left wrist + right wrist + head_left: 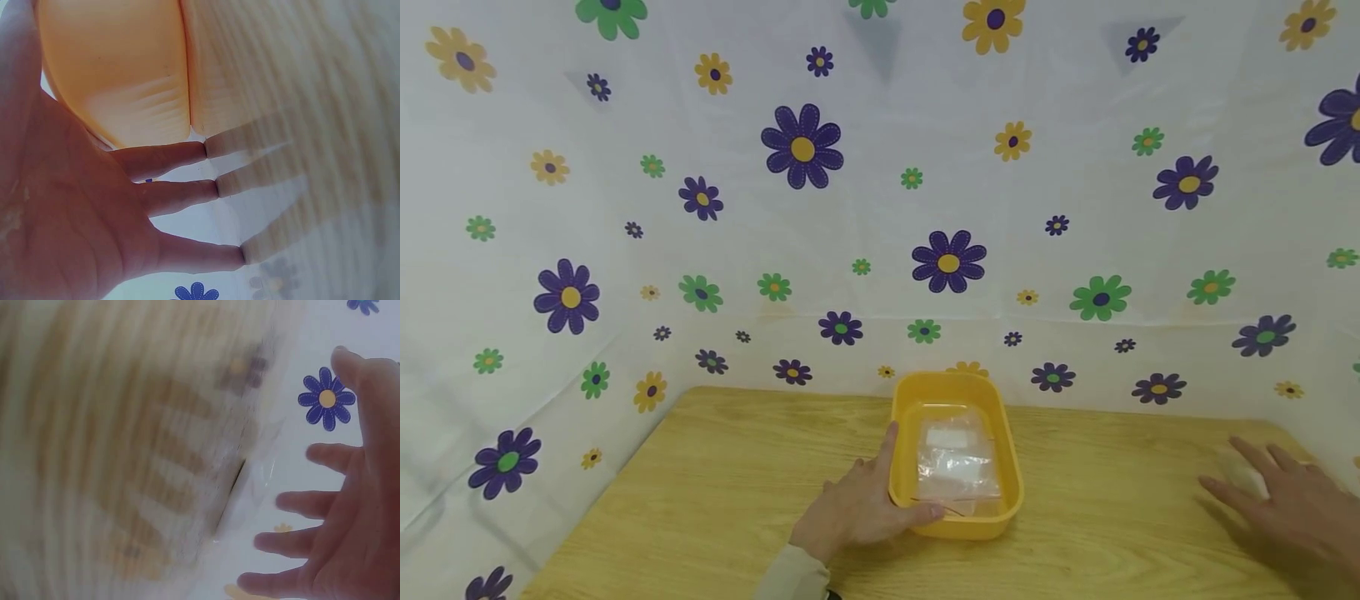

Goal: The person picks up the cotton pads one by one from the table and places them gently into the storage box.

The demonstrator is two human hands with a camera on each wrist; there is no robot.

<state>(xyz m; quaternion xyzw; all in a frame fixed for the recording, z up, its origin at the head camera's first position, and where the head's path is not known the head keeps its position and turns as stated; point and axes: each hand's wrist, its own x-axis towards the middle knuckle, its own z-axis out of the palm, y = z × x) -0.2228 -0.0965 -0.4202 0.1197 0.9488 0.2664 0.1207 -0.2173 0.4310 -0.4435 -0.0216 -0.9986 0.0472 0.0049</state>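
Observation:
A yellow plastic tray (1011,475) stands on the wooden table, towards its back edge. Inside it lies a clear, shiny plastic bag (955,471) with a white label and a thin red line near its front end. My left hand (853,512) is at the tray's near left corner, thumb over the front rim and index finger along the left wall. The left wrist view shows the other fingers (181,250) straight and spread, tips at the glossy tabletop. Away to the right, my right hand (1292,504) is spread low over the table, holding nothing.
The wooden tabletop (737,483) is glossy and reflects the hands. A white sheet (865,217) printed with purple, green and yellow flowers hangs behind the table and along both sides.

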